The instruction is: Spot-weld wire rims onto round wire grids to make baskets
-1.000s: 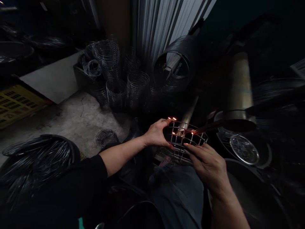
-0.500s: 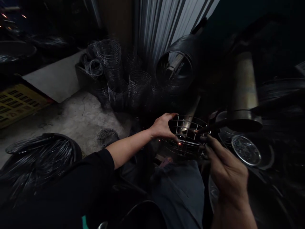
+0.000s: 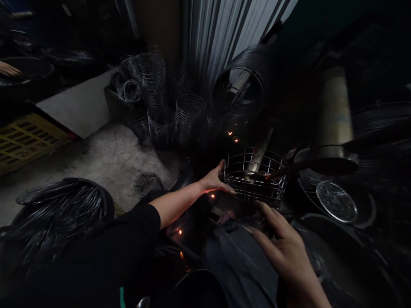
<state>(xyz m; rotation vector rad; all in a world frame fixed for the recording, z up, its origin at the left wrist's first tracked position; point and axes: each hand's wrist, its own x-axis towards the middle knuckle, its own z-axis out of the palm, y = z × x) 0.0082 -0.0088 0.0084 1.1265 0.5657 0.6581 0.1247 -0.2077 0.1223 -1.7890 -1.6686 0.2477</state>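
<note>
A round wire basket (image 3: 253, 184) sits around the end of a metal electrode arm, right of centre. My left hand (image 3: 214, 179) grips its left side, thumb and fingers on the wires. Below the basket's front right edge, my right hand (image 3: 282, 239) has its thumb and fingers apart, with nothing visible between them. A thick metal cylinder (image 3: 335, 115) stands above and to the right. Small orange sparks glow near the left forearm and behind the basket.
Stacked wire rings (image 3: 189, 115) stand at the back beside a large wire coil (image 3: 237, 92). A tub of wire pieces (image 3: 70, 209) is at left, a yellow crate (image 3: 28, 139) beyond. Another person's hand (image 3: 9, 69) shows far left. A round metal dish (image 3: 336, 201) lies right.
My right hand has let go of the basket's right side and moved down and left. The basket now shows more fully, with my left hand slightly lower. New sparks have appeared.
</note>
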